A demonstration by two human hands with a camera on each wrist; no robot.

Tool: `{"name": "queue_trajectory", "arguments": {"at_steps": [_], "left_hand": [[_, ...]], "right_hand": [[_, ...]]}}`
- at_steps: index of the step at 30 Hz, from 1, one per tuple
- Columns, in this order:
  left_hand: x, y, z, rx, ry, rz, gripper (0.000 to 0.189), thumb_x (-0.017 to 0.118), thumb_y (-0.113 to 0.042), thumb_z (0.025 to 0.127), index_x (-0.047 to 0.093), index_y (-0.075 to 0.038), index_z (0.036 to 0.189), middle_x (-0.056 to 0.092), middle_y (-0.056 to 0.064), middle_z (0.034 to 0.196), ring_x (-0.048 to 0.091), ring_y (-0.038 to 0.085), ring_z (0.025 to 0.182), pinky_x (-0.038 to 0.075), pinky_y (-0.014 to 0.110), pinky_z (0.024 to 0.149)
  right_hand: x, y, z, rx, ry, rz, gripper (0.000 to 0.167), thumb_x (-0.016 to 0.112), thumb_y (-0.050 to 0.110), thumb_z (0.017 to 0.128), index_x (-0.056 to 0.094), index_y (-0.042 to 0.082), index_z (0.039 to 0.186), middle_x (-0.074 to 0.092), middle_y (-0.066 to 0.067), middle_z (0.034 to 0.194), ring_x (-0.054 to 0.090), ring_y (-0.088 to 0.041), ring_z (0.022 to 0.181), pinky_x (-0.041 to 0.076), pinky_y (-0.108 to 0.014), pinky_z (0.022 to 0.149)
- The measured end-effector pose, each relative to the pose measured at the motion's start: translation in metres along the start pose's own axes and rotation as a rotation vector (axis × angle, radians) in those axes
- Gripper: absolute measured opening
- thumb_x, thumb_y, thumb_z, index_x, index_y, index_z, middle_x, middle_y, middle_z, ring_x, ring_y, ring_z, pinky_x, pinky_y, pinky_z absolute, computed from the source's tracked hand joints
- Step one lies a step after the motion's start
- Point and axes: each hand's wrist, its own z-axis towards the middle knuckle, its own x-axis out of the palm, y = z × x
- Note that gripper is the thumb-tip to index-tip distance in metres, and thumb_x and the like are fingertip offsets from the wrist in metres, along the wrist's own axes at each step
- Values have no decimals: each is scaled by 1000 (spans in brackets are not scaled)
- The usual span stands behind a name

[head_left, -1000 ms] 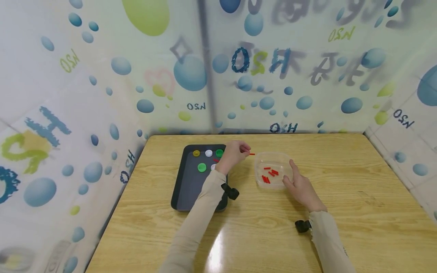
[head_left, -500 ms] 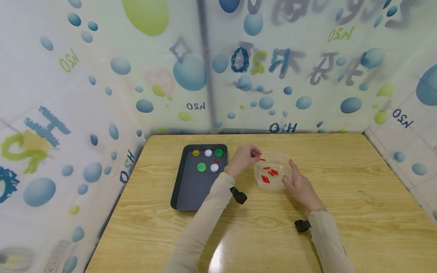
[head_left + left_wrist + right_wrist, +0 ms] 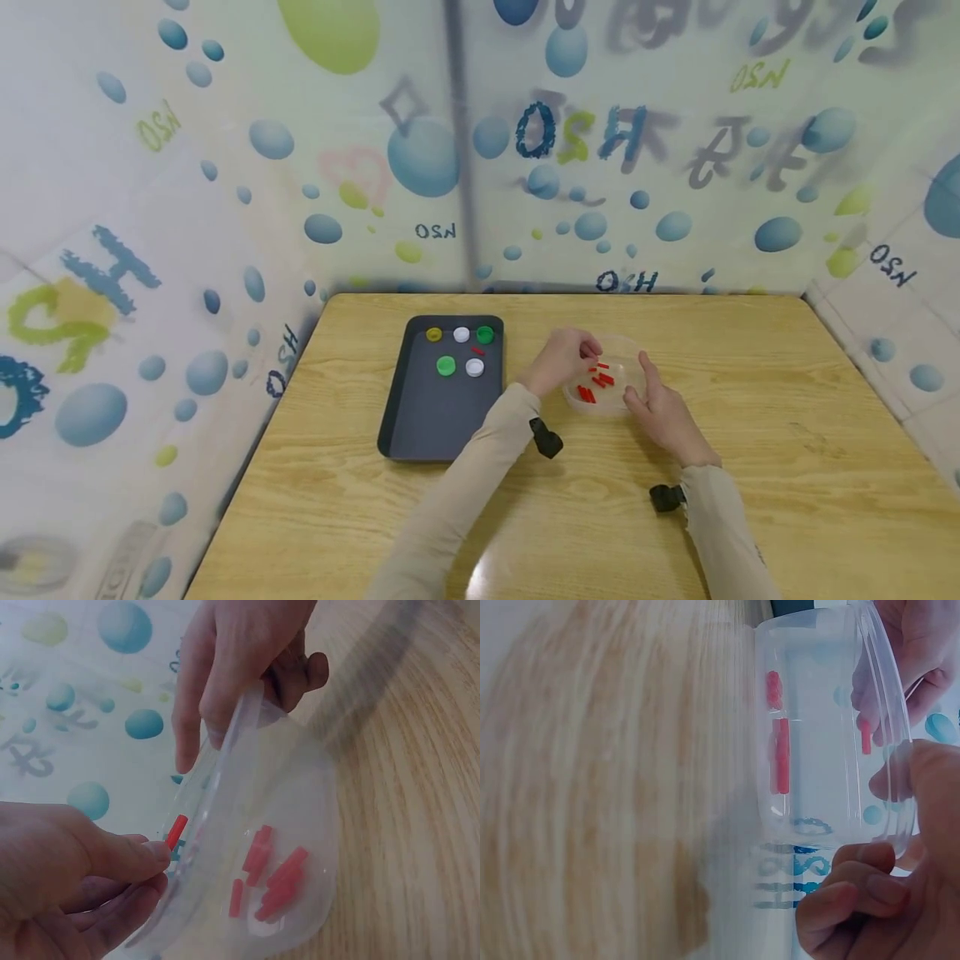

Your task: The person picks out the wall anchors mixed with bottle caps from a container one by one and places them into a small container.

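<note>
Between thumb and fingertips, my left hand [image 3: 561,360] pinches a short red stick [image 3: 178,832]. It is over the near-left side of a clear plastic container [image 3: 609,409], at rim height in the left wrist view. Several similar red sticks [image 3: 281,887] lie on the container's floor. My right hand [image 3: 666,417] holds the container by its right side, thumb on the rim and fingers against the outer wall in the right wrist view. The container sits on the wooden table [image 3: 757,500].
Left of the container stands a dark grey tray [image 3: 442,421]. In it are a yellow cap [image 3: 433,334], two white caps [image 3: 461,334], a dark green cap [image 3: 485,335], a light green cap [image 3: 446,366] and one thin red piece [image 3: 477,351]. A patterned wall sheet backs the table.
My left hand has moved right, from beside the tray to over the container, with the red stick in its fingers. My right hand has kept its hold on the container.
</note>
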Motion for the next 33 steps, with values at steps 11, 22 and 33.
{"name": "queue_trajectory", "arguments": {"at_steps": [11, 22, 33], "left_hand": [[3, -2, -6, 5, 3, 41, 14, 69, -7, 96, 73, -4, 108, 72, 2, 97, 63, 7, 84, 52, 14, 76], [-29, 17, -19, 25, -125, -78, 18, 68, -10, 97, 73, -4, 114, 73, 4, 102, 66, 11, 90, 55, 18, 75], [-61, 46, -31, 45, -208, -56, 15, 68, -10, 97, 73, -6, 110, 75, 5, 102, 69, 15, 92, 57, 23, 80]], "right_hand": [[2, 3, 1, -28, -14, 0, 72, 46, 24, 106, 7, -6, 160, 39, 3, 54, 29, -10, 46, 37, -32, 57], [0, 3, -1, -11, -7, -2, 73, 46, 24, 107, 5, -5, 160, 39, 2, 54, 30, -10, 46, 38, -32, 55], [0, 6, -1, 3, -1, -2, 74, 46, 25, 107, 5, -6, 160, 38, 2, 56, 29, -11, 47, 37, -31, 54]]}}
